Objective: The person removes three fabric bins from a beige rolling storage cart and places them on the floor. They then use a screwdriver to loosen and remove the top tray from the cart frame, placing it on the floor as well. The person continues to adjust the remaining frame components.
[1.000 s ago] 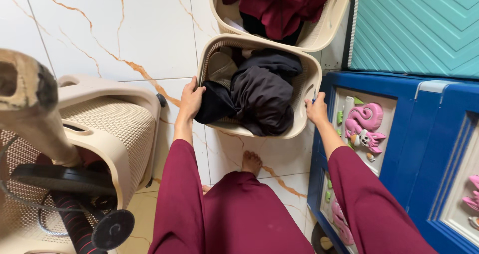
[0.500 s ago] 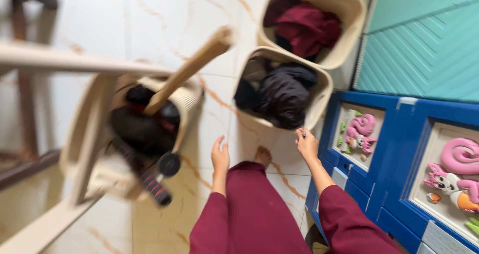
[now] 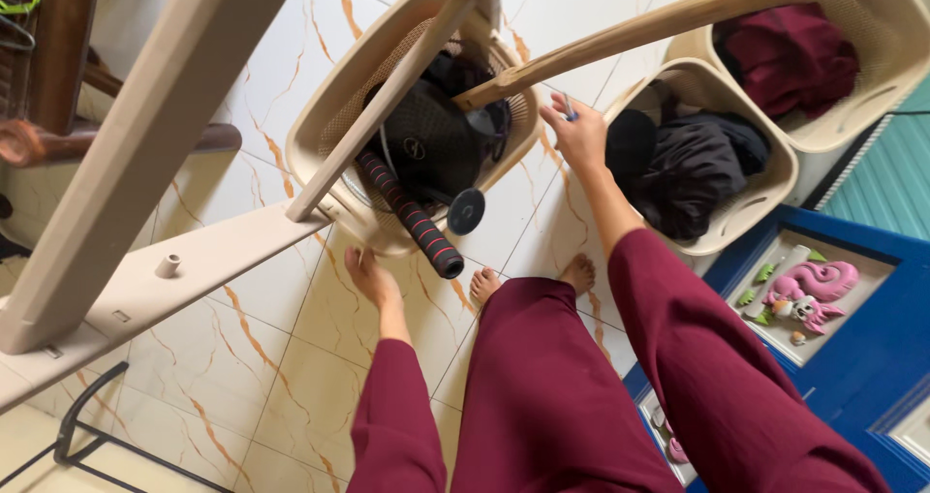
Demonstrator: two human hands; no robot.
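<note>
Clearly your left hand (image 3: 373, 278) touches the light, stiff beige basket (image 3: 334, 115) rim, fingers loose; grip there. Your right hand (image 3: 578, 137) hangs open above.

- One view only, from a camera worn on the person's head, so nothing is shared with another view.
- It faces steeply down along the maroon-clad body onto the tiled floor (image 3: 271, 377).
- It is tilted: bare feet near centre, baskets (image 3: 334, 135) from 12 to 2 o'clock.
- A beige frame (image 3: 145, 164) passes very close at 10 o'clock.
</note>
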